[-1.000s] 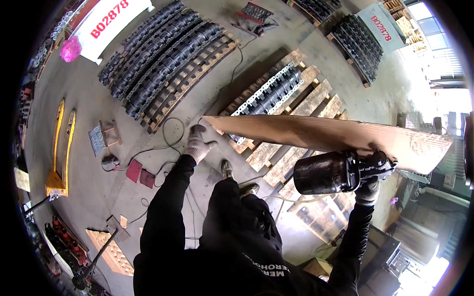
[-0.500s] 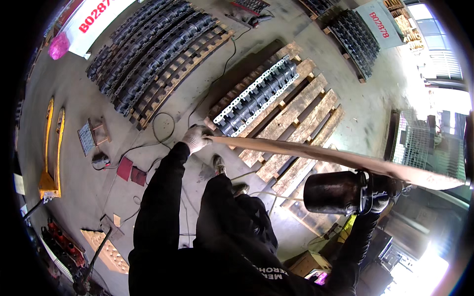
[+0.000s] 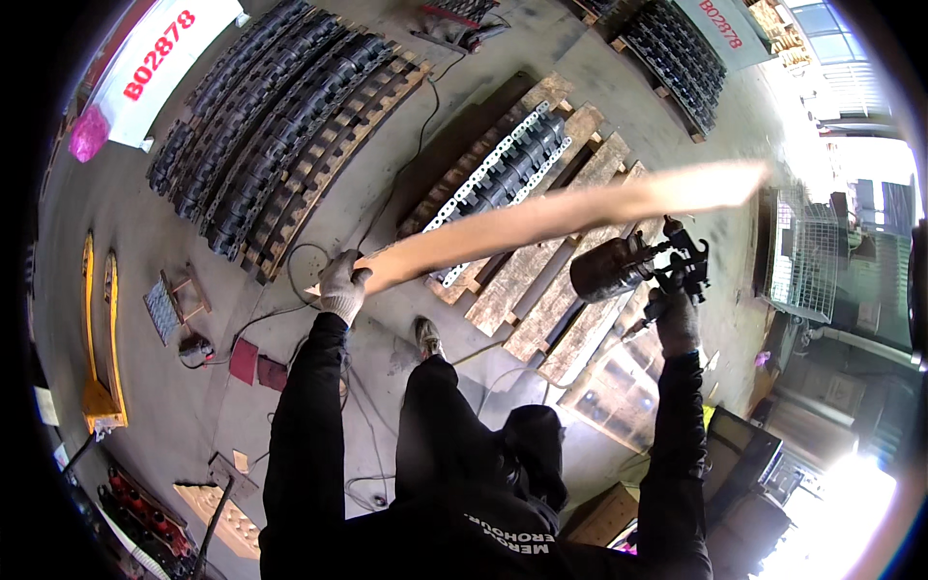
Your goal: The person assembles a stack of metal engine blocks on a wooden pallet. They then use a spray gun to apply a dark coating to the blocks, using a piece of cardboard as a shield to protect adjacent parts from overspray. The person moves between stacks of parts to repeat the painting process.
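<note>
Since the earlier frame the long board [image 3: 561, 215] has tilted, its far end risen toward the upper right, above the wooden pallet [image 3: 541, 290] carrying black track links [image 3: 517, 159]. Left hand [image 3: 340, 286], gloved, clamps its near end. Right hand [image 3: 674, 311] grips the spray gun [image 3: 633, 266]; its dark cup's contents are hidden.

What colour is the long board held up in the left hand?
Pale tan, bare wood: the long wooden board, seen in the head view, gripped at one end by the gloved left hand.
</note>
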